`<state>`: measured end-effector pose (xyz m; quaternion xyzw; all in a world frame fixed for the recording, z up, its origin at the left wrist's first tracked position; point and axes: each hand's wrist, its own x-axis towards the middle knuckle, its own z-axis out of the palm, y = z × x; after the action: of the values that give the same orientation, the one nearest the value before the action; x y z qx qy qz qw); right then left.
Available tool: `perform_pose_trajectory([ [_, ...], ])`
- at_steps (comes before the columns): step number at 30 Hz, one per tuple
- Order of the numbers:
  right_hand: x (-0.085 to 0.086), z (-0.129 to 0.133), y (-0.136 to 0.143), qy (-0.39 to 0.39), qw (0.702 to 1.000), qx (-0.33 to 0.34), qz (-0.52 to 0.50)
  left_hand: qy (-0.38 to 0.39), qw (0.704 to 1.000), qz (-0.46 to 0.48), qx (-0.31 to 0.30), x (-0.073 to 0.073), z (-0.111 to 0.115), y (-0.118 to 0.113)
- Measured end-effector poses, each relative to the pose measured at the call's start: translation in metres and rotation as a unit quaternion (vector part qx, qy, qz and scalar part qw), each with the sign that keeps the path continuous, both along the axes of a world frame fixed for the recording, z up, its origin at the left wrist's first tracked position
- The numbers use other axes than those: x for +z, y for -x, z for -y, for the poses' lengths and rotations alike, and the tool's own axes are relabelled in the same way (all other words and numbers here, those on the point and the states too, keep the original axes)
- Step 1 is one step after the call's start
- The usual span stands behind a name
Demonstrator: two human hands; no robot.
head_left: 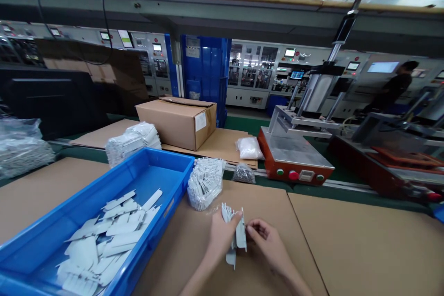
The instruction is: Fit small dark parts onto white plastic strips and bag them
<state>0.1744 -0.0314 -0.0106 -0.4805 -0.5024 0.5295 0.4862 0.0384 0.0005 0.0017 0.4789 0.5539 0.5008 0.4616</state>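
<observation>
"What does the head view give you?"

"From my end, the left hand (222, 231) is closed on an uneven bundle of white pieces (240, 235), thumb across them. I have it over the cardboard sheet (267, 199), toward that sheet's right edge."

"And the right hand (268, 241)?"

"Just beside the bundle, thumb and forefinger drawn narrow. I can't tell whether they pinch anything or touch the outer piece."

"What worries you?"

"One piece hangs below the others. If the left thumb eased, I'd expect pieces to slip out onto the cardboard; a careless nudge from the right fingertips could cause the same."

"Anything nearby?"

"The blue bin (165, 173) along the sheet's left edge, loose parts (121, 226) lying inside. Near the far left corner, a clear bag (206, 182) stands close to the bin; a wide swing of the left hand might knock it."
</observation>
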Motion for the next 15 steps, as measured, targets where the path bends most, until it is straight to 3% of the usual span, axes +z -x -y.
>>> perform_pose_trajectory([
  [7, 0.0037, 0.0032, 0.0020, -0.016, 0.999, 0.032, 0.038, -0.008, 0.999, 0.034, 0.002, 0.0059, 0.0002, 0.0038],
  [15, 0.0011, 0.0026, 0.0015, -0.051, 0.996, -0.018, 0.076, 0.037, 0.996, 0.074, -0.017, 0.0098, 0.0011, 0.0005],
])
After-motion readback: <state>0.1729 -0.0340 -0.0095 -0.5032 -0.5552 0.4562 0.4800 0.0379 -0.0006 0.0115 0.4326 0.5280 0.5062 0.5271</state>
